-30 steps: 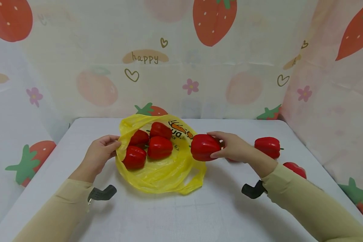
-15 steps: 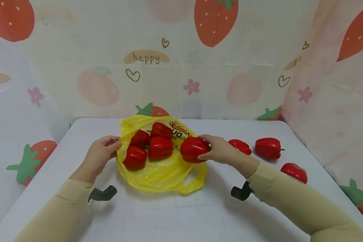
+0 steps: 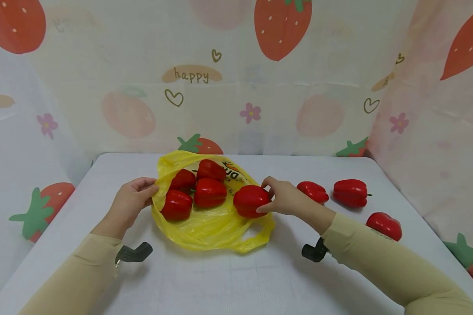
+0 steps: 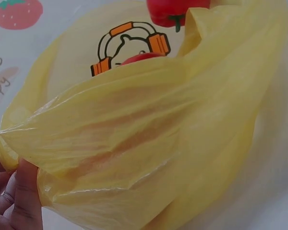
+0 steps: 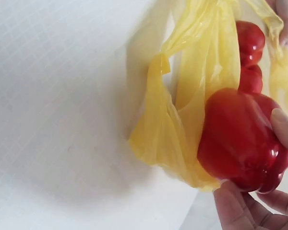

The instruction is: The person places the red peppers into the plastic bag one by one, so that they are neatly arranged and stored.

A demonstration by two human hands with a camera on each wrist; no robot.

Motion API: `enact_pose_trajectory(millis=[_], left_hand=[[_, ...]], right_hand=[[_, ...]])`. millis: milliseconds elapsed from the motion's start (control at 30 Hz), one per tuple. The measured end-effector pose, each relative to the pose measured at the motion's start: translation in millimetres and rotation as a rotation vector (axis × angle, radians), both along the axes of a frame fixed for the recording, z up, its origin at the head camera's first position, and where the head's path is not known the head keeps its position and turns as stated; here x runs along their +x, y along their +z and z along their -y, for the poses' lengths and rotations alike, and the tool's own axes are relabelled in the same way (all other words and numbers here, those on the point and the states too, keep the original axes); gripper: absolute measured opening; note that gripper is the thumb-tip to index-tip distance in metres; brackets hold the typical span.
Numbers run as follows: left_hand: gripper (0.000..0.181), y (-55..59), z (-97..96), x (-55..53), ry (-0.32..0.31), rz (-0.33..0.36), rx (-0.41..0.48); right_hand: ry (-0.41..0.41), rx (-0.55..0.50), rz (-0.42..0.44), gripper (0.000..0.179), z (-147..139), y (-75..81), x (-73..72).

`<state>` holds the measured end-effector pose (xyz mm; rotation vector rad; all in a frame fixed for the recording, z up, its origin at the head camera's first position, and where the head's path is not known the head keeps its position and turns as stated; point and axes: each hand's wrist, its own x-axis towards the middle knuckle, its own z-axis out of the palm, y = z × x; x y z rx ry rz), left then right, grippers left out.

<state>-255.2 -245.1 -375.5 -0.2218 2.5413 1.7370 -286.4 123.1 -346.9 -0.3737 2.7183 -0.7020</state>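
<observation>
My left hand [image 3: 136, 196] pinches the left edge of a yellow plastic bag [image 3: 199, 238], seen also in the left wrist view as a yellow sheet [image 4: 134, 124] pulled taut from the fingers. Several red bell peppers lie inside the bag, among them a front one [image 3: 210, 193]. At the bag's right side, my right hand [image 3: 284, 197] holds another red bell pepper [image 3: 250, 201] between thumb and fingers. In the right wrist view that held pepper [image 5: 245, 139] is over the bag's mouth, the thumb on one side and fingertips at its end. Whether it touches the bag's bottom, I cannot tell.
Three more red bell peppers lie on the white table [image 3: 205, 284] to the right: one [image 3: 313, 191] near my right forearm, one [image 3: 351, 193] farther right, and one [image 3: 384, 225] partly behind the sleeve. Strawberry-print cloth [image 3: 205, 35] stands behind and at both sides.
My right hand has moved left with the bell pepper, from beside the bag to over its mouth, then slightly lower. The left hand stays at the bag's edge.
</observation>
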Motion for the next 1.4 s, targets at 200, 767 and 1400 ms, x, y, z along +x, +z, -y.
enact_pose_trajectory(millis=[200,767,1400], left_hand=[[0.038,-0.5,-0.7,-1.0,-0.003,0.000,0.000],[0.039,-1.0,-2.5,-0.8,-0.006,0.006,0.003],[0.041,0.1,-1.7,2.1,-0.013,-0.009,0.003]], right_hand=[[-0.008,-0.025,0.051,0.062,-2.4,1.4,3.1],[0.034,-0.015,0.086,0.045,2.8,-8.9,13.5],[-0.117,-0.166,0.163,0.036,6.7,-21.0,12.1]])
